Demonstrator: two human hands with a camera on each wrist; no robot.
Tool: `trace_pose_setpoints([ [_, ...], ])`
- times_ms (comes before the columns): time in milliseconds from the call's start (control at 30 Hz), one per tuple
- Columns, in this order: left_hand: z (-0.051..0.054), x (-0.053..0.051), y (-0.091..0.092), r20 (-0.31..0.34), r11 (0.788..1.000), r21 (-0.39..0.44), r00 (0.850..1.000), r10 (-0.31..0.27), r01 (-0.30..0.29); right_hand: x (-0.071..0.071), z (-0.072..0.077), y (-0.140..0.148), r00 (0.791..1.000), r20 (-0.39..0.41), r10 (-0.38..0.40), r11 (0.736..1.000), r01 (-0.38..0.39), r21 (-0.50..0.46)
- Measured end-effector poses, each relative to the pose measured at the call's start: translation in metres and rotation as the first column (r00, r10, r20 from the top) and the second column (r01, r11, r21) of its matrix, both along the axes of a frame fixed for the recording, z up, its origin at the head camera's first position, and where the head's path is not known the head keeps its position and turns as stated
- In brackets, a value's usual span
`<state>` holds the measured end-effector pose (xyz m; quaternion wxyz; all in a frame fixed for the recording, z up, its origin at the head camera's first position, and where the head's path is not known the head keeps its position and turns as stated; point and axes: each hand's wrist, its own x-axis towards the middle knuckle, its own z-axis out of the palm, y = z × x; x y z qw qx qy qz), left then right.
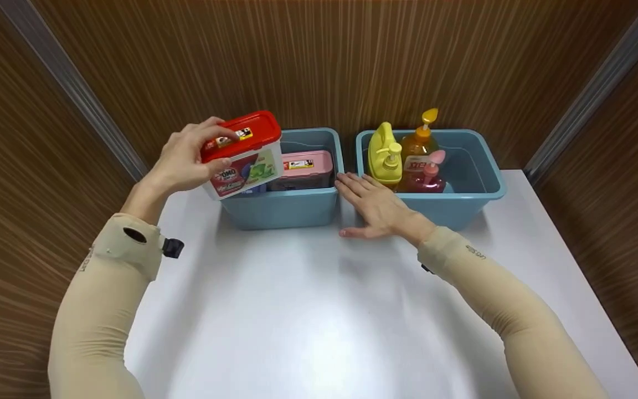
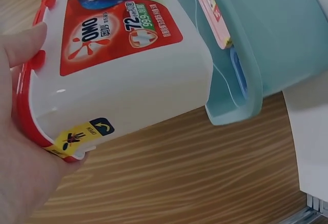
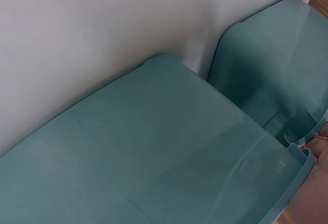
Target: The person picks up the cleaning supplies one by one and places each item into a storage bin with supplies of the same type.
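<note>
My left hand (image 1: 189,152) grips a white OMO laundry-capsule tub (image 1: 247,172) by its red lid, tilted above the left end of the left blue bin (image 1: 280,213). In the left wrist view the tub (image 2: 133,80) hangs beside the bin's rim, the thumb (image 2: 25,44) on the lid's edge. A pink-lidded tub (image 1: 308,160) sits inside that bin, with a blue item partly hidden beside it. My right hand (image 1: 377,208), fingers straight, is at the gap between the two bins, by their front rims. It shows only at the edge of the right wrist view.
The right blue bin (image 1: 446,208) holds a yellow jug-shaped bottle (image 1: 381,160), an orange pump bottle (image 1: 417,145) and a pink pump bottle (image 1: 428,180). Both bins stand on a white table (image 1: 274,299) against a brown wood-grain wall (image 1: 319,61). Similar panels rise at both sides.
</note>
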<state>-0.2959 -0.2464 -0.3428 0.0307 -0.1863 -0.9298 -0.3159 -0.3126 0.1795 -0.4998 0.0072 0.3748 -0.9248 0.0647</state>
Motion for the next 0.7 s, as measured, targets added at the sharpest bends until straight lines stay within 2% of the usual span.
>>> trace_pose_setpoints([
  [400, -0.003, -0.021, 0.032, 0.009, 0.995, -0.046, 0.996, -0.091, 0.091, -0.002, 0.001, 0.005, 1.0, 0.004, -0.006, 1.0, 0.006, 0.0],
  [700, -0.01, -0.037, 0.048, 0.029, 0.993, -0.06, 0.994, -0.105, 0.106, -0.002, 0.001, 0.005, 1.0, -0.012, -0.004, 1.0, 0.004, 0.004],
])
